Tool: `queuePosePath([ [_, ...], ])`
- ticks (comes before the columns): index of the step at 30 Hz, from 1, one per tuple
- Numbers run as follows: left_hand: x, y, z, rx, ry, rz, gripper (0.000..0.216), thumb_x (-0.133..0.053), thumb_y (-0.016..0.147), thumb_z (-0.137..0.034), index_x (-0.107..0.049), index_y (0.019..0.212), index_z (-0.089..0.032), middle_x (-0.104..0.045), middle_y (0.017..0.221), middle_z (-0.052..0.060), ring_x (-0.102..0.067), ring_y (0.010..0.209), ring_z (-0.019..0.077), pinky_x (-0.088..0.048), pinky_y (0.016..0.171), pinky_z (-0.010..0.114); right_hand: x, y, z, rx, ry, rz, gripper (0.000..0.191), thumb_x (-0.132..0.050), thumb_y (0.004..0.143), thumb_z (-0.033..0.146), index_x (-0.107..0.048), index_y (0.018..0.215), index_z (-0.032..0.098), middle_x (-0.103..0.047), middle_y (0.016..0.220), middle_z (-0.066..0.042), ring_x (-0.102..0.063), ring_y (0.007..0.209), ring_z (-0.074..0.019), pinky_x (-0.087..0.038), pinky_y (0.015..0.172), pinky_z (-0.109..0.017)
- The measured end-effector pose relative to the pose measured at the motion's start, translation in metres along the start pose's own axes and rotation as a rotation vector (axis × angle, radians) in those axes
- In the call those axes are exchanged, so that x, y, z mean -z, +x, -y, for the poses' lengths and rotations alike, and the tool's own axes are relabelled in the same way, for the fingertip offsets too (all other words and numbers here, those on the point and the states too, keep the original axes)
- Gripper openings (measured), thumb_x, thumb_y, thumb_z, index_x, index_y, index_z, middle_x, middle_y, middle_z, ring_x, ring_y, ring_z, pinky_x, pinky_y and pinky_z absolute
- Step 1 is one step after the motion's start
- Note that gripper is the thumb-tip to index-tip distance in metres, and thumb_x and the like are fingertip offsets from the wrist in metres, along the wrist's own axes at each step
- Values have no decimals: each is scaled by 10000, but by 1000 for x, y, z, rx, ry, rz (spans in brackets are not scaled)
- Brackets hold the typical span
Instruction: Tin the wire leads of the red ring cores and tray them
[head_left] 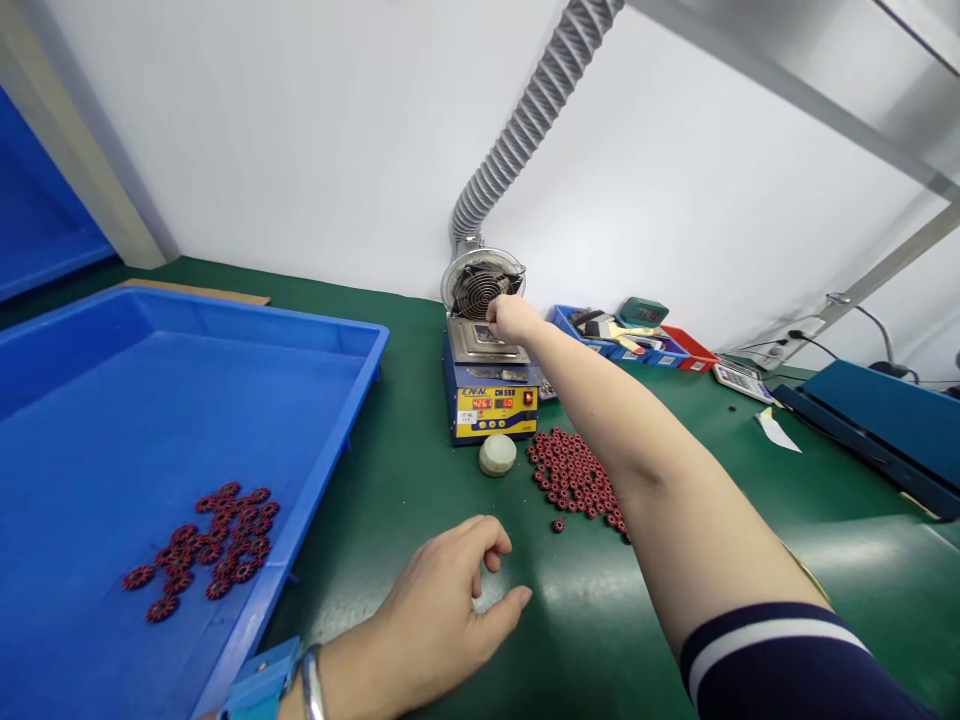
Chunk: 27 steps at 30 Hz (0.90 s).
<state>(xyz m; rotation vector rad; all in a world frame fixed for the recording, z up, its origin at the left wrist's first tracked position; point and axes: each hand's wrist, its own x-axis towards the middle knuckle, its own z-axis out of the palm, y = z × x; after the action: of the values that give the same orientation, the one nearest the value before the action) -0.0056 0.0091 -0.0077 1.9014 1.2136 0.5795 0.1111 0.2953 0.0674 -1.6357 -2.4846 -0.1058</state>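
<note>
Curling over squarish metal plating, the right hand hides any hold; the left hand is half-open, empty.

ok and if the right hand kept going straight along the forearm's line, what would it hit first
Probably the round fan grille at the back of the yellow-fronted machine; the gap between it and the right hand is hard to judge from this one view.

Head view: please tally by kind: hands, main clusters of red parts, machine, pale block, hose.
Left hand and right hand: 2
Left cluster and right cluster of red parts: 2
Yellow-fronted machine: 1
Round pale block: 1
Gray hose: 1
Total: 7
</note>
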Motion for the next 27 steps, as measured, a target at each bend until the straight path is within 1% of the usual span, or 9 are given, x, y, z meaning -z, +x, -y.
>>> queuePosePath([
  [4,1,1,-1,4,4,7,159,-572,740,-280,-519,864,-196,-581,808,6,-485,612,146,-378,600,293,1,-1,1,-10,49,-14,240,-593,693,42,-679,905,116,-681,984,-141,-629,966,-257,-483,869,-357],
  [8,1,1,1,0,-2,-7,163,-580,735,-282,-521,857,-192,-581,785,4,-481,604,145,-374,588,289,15,-5,0,-14,163,-80,206,-595,713,55,-688,892,95,-684,953,-143,-628,954,-260,-473,879,-378],
  [13,1,2,1,-4,-73,-76,150,-593,734,-280,-530,831,-186,-567,735,-10,-463,563,124,-368,558,270,34,-32,0,-1,381,-156,206,-608,783,191,-669,947,82,-690,880,-96,-641,828,-169,-513,789,-299],
  [16,4,5,-1,27,-211,-141,154,-586,758,-301,-531,825,-174,-544,693,-21,-440,528,103,-360,530,252,35,-70,5,-12,749,-112,219,-645,763,246,-658,936,112,-686,819,-55,-627,704,-115,-525,684,-258],
  [18,6,7,-2,50,-353,-196,188,-591,772,-336,-528,828,-167,-517,665,-32,-426,529,95,-352,514,236,31,-104,11,-35,1102,-49,210,-698,706,250,-657,882,143,-675,782,-25,-613,661,-97,-520,646,-248],
  [20,8,8,-2,57,-513,-255,248,-621,761,-374,-526,846,-162,-509,667,-36,-433,553,90,-359,521,223,23,-142,22,-51,1327,-16,205,-737,658,254,-648,817,161,-664,751,-6,-614,664,-96,-518,648,-246],
  [22,10,8,-3,60,-647,-287,317,-675,723,-393,-528,874,-156,-524,692,-34,-451,584,85,-381,548,213,12,-183,34,-52,1424,-16,194,-743,651,255,-626,779,168,-659,739,-1,-624,679,-106,-520,671,-258],
  [24,10,7,-4,72,-725,-270,366,-722,685,-392,-537,887,-149,-537,698,-33,-464,600,82,-393,561,202,-2,-222,48,-31,1448,-60,182,-723,676,232,-603,799,177,-662,778,-11,-633,706,-121,-522,693,-279],
  [27,5,4,-9,94,-759,-200,349,-740,672,-380,-557,843,-137,-559,697,-25,-475,603,78,-386,542,185,-22,-268,65,55,1289,-278,188,-671,705,161,-594,874,185,-643,809,-17,-618,737,-132,-513,714,-292],
])
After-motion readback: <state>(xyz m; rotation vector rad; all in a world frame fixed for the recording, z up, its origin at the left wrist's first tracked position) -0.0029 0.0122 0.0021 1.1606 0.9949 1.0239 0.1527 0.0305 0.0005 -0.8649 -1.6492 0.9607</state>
